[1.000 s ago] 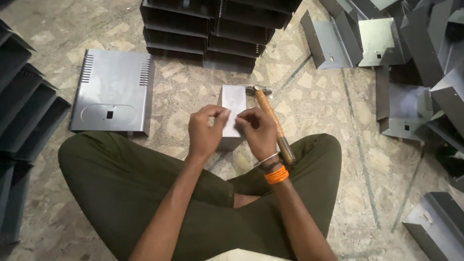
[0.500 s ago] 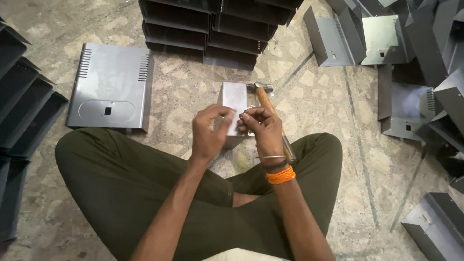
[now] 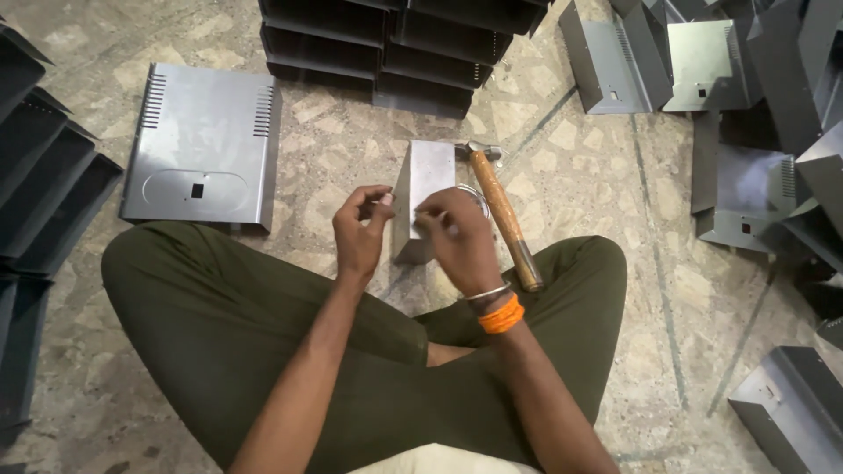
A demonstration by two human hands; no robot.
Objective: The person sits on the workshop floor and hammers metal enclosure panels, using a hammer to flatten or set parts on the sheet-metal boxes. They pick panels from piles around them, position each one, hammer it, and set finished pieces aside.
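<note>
I sit cross-legged on a stone floor. A small grey metal block stands on the floor just in front of my legs. My left hand hovers at its left side, fingers curled, thumb and forefinger pinched close; whether something tiny sits between them I cannot tell. My right hand, with orange and silver bangles at the wrist, rests fingertips on the block's near face. A wooden-handled hammer lies on the floor right of the block, its head pointing away from me.
A flat grey metal cover with vent slots lies at the left. Dark metal trays are stacked ahead. More grey metal housings crowd the right side, and dark trays line the left edge.
Both hands have lowered slightly and separated a little over the block; the left hand has moved off to the block's left side. The hammer has not moved.
</note>
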